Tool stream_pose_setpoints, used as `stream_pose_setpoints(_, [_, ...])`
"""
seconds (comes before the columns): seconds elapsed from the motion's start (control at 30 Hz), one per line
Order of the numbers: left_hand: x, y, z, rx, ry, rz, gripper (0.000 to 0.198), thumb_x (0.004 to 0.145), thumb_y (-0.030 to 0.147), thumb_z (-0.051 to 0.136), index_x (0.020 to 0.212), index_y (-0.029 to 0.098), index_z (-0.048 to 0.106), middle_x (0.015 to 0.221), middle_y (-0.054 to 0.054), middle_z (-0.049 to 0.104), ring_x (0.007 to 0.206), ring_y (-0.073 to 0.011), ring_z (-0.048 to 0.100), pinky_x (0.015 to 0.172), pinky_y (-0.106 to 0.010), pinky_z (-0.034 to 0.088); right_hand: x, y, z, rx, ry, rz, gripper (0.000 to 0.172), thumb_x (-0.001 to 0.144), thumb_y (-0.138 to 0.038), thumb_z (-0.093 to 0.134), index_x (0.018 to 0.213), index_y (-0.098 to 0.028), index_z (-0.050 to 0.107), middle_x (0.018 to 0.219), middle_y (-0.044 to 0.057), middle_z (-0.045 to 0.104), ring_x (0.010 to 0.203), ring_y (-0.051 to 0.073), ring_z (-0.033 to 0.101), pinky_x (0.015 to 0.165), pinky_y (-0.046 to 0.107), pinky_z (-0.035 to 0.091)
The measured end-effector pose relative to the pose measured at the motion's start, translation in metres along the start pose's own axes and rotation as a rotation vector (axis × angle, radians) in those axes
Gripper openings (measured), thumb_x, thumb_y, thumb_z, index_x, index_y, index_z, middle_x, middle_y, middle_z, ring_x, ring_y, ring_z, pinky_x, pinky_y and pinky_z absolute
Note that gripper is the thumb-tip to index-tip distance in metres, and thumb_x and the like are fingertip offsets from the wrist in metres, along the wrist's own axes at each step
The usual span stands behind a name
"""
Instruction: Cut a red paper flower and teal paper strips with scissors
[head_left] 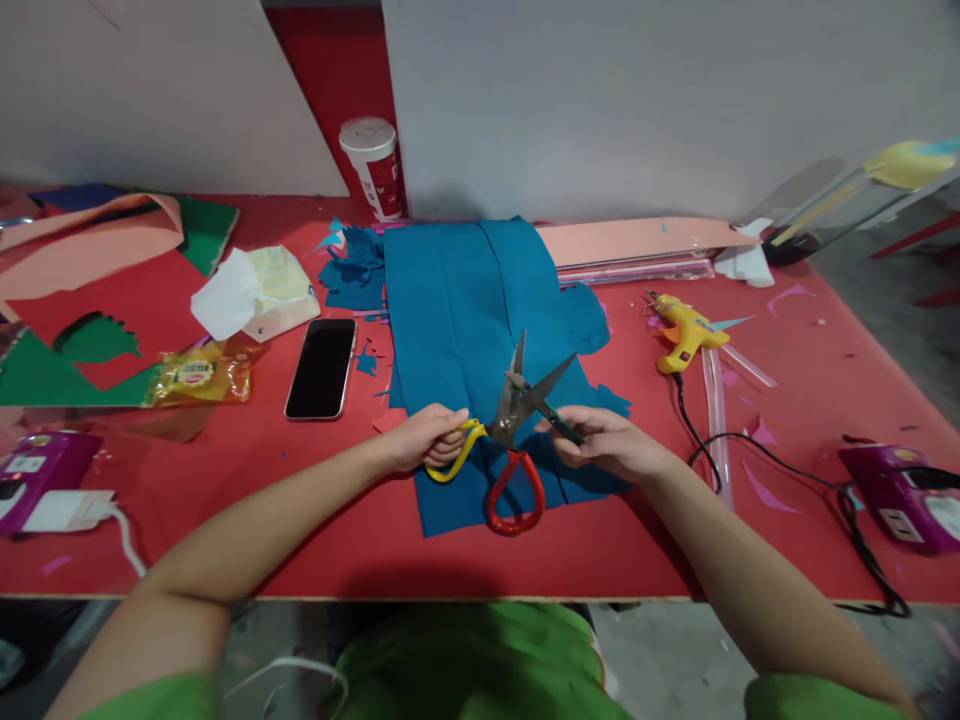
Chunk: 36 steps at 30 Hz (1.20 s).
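Note:
My left hand [427, 438] is closed round the yellow handle loop of a pair of scissors [517, 400]. Their blades stand open and point up and away, and the red handle loop lies free on the blue felt sheet [457, 300]. My right hand [607, 440] pinches a small dark green strip [564, 426] right beside the blades. Both hands rest over the near edge of the blue sheet on the red table [247, 500].
A black phone [321, 368] lies left of the sheet, with a tissue pack [255, 292] and yellow wrapper [201, 374]. A yellow glue gun [684, 334] with black cord and glue sticks lies right. Purple devices [904, 490] sit at both edges. A paper cup [373, 166] stands behind.

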<state>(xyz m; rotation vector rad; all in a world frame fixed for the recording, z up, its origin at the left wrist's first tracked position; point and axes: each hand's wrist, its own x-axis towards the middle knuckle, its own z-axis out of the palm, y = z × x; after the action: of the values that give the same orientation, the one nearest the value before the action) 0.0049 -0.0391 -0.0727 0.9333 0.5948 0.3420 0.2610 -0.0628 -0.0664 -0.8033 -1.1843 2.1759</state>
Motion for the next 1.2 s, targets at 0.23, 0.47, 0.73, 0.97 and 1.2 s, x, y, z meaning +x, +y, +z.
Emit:
stream_pose_setpoints(0.23, [-0.003, 0.008, 0.003, 0.414, 0.12, 0.198, 0.046, 0.076, 0.048, 0.053, 0.05, 0.01, 0.054, 0.065, -0.005, 0.057, 0.055, -0.0074, 0.051, 0.052, -0.019, 0.038, -0.001, 0.0, 0.004, -0.565, 0.187, -0.153, 0.045, 0.082, -0.055, 0.04, 0.077, -0.013, 0.055, 0.052, -0.005, 0.031, 0.046, 0.009, 0.025, 0.044, 0.024, 0.019])
stream_pose_setpoints(0.47, [-0.004, 0.004, 0.008, 0.205, -0.03, 0.048, 0.03, 0.083, 0.043, 0.044, 0.077, 0.014, 0.045, 0.056, -0.001, 0.061, 0.035, -0.0053, 0.046, 0.034, -0.015, 0.028, -0.005, -0.006, 0.005, -0.913, 0.202, -0.109, 0.042, 0.089, -0.047, 0.027, 0.075, -0.016, 0.052, 0.053, -0.003, 0.038, 0.047, 0.01, 0.035, 0.047, 0.024, 0.028])
stream_pose_setpoints(0.73, [-0.004, 0.003, 0.012, 0.075, -0.094, 0.044, 0.03, 0.083, 0.041, 0.046, 0.076, 0.012, 0.048, 0.049, 0.001, 0.056, 0.032, -0.0056, 0.046, 0.031, -0.015, 0.021, -0.001, -0.005, 0.018, -1.041, 0.267, -0.102, 0.032, 0.089, -0.038, 0.026, 0.067, -0.02, 0.04, 0.051, -0.004, 0.038, 0.046, 0.012, 0.036, 0.049, 0.024, 0.029])
stream_pose_setpoints(0.97, [-0.01, 0.002, 0.021, 0.133, -0.149, 0.013, 0.034, 0.081, 0.046, 0.045, 0.073, 0.013, 0.047, 0.041, 0.003, 0.051, 0.032, -0.006, 0.044, 0.034, -0.017, 0.022, -0.006, -0.011, 0.017, -1.228, 0.575, -0.134, 0.028, 0.086, -0.035, 0.028, 0.061, -0.023, 0.03, 0.048, -0.003, 0.037, 0.043, 0.013, 0.037, 0.047, 0.026, 0.026])
stream_pose_setpoints(1.2, [-0.01, 0.002, 0.024, 0.098, -0.138, 0.021, 0.032, 0.081, 0.044, 0.046, 0.073, 0.013, 0.046, 0.042, 0.003, 0.053, 0.032, -0.0063, 0.046, 0.034, -0.016, 0.023, -0.012, -0.013, 0.012, -0.917, 0.283, -0.134, 0.04, 0.088, -0.048, 0.026, 0.058, -0.021, 0.033, 0.047, -0.005, 0.035, 0.041, 0.009, 0.031, 0.043, 0.024, 0.027])
